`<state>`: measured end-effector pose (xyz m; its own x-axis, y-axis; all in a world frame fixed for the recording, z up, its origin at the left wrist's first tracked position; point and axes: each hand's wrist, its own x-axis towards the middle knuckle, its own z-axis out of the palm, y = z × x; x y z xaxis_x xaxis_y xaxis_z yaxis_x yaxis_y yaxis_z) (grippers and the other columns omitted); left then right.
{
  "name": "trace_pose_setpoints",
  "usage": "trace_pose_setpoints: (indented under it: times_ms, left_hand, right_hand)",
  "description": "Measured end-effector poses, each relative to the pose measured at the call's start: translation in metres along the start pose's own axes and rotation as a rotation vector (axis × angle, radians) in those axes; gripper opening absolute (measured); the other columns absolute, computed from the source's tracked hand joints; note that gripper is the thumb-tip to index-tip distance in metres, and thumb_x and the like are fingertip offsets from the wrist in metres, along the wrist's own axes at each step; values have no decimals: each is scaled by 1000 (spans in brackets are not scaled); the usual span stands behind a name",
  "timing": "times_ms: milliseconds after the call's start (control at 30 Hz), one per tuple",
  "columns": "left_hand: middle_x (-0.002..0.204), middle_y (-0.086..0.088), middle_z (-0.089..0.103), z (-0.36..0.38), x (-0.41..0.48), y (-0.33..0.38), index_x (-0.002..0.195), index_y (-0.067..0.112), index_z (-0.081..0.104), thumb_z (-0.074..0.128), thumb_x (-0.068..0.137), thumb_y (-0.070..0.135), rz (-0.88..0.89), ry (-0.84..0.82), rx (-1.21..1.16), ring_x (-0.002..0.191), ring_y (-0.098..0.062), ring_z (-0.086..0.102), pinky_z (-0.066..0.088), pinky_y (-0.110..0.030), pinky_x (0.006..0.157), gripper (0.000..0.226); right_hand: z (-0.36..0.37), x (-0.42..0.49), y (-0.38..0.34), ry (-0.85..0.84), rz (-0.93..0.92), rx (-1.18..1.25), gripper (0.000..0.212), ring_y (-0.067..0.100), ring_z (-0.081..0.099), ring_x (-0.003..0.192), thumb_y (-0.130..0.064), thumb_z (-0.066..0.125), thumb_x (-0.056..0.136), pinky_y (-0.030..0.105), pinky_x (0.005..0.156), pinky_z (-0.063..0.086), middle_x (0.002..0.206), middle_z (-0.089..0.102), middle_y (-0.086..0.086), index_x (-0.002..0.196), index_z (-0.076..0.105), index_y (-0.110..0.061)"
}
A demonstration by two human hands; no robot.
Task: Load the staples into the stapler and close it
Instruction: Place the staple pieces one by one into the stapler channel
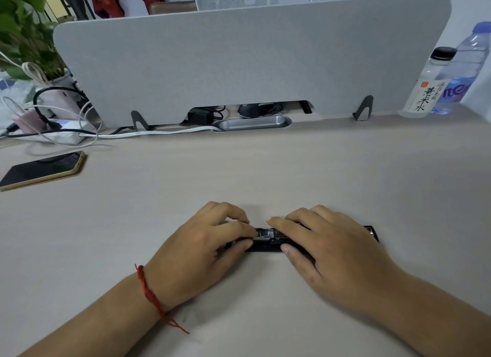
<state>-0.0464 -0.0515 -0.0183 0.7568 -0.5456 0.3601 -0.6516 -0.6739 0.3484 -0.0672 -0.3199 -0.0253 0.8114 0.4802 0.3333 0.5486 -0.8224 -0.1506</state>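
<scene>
Black plastic with a strip of bare metal: the stapler (265, 243) lies lengthwise, left to right, on the pale desk (265, 165), close in front of the person. The left hand (202, 247) pinches its left part between thumb and forefinger. The right hand (326, 247) covers the right part, fingers laid over the top and thumb pressed against the near side, so both hands grip the body. A metal channel shows between the fingertips (whether staples sit in it cannot be told).

Step in hand, as judged: seating the staples in the open magazine. The next move calls for the left hand to steady the base while the right brings the top down squarely until it latches.

Room for movement is ample. The phone (42, 170) lies well apart at left, the bottles (425, 88) at far right, and the grey divider (239, 58) stands at the desk's far edge.
</scene>
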Motion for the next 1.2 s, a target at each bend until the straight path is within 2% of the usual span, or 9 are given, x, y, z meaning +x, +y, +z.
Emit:
trace_pose_setpoints:
  times_ms: [133, 300, 533, 733, 833, 1000, 1067, 1133, 1200]
  left_hand:
    - [123, 12, 65, -1, 0, -2, 120, 31, 79, 69, 102, 25, -14, -30, -42, 107, -8, 61, 46, -12, 85, 21]
    - [126, 16, 64, -1, -1, -3, 121, 34, 79, 72, 101, 20, -60, -55, -127, 110, -5, 62, 41, -4, 89, 26]
    - [125, 24, 65, 0, -3, -2, 119, 35, 79, 73, 100, 25, -98, 3, -239, 114, -9, 66, 46, -10, 92, 22]
    - [115, 16, 75, 0, -1, -1, 105, 25, 81, 81, 94, 29, -116, 140, -342, 112, -10, 73, 51, -17, 96, 11]
    - [107, 17, 78, -3, -2, 3, 93, 26, 80, 82, 93, 30, -120, 190, -389, 106, -9, 76, 50, -13, 93, 4]
    - [99, 13, 80, -5, -5, 5, 90, 24, 76, 82, 92, 26, -78, 231, -450, 96, -14, 78, 51, -13, 87, 7]
    - [99, 11, 80, -4, -7, 5, 96, 25, 71, 82, 92, 25, -86, 224, -493, 96, -16, 79, 55, -18, 87, 11]
    - [101, 11, 79, -3, -7, 3, 113, 29, 69, 79, 95, 24, -90, 201, -489, 99, -16, 78, 57, -25, 92, 21]
    - [104, 14, 77, -3, -5, -1, 130, 31, 70, 74, 100, 24, -89, 191, -414, 104, -14, 76, 55, -22, 93, 31]
  right_hand:
    - [-2, 2, -3, 18, -21, 70, 29, 16, 60, 97, -33, 58, 101, 39, 78, 54, 122, 61, -16, 130, 60, -33]
    - [-1, 1, -1, 73, -74, 99, 23, 16, 62, 101, -27, 64, 101, 36, 80, 53, 126, 62, -16, 123, 68, -31]
    - [3, 0, 3, 129, -85, 239, 28, 12, 60, 121, -26, 66, 102, 35, 96, 50, 135, 62, -15, 129, 71, -29]
    - [4, 1, 5, 155, -122, 301, 36, 15, 59, 125, -23, 67, 102, 39, 100, 49, 139, 63, -13, 138, 69, -25]
    - [4, 2, 1, 153, -186, 322, 42, 14, 57, 130, -21, 68, 102, 40, 107, 46, 144, 61, -15, 144, 65, -23]
    - [3, 2, -1, 121, -213, 330, 50, 14, 54, 136, -19, 70, 100, 46, 112, 42, 148, 58, -16, 149, 60, -23]
    - [2, 1, -1, 87, -217, 297, 52, 11, 51, 138, -22, 68, 101, 50, 116, 39, 151, 54, -20, 152, 57, -27]
    - [1, 1, 0, 93, -212, 246, 49, 10, 51, 138, -25, 63, 103, 49, 117, 37, 150, 54, -20, 152, 57, -29]
    - [-1, 2, 3, 155, -161, 222, 43, 14, 56, 132, -24, 62, 103, 46, 113, 41, 144, 60, -15, 146, 63, -25]
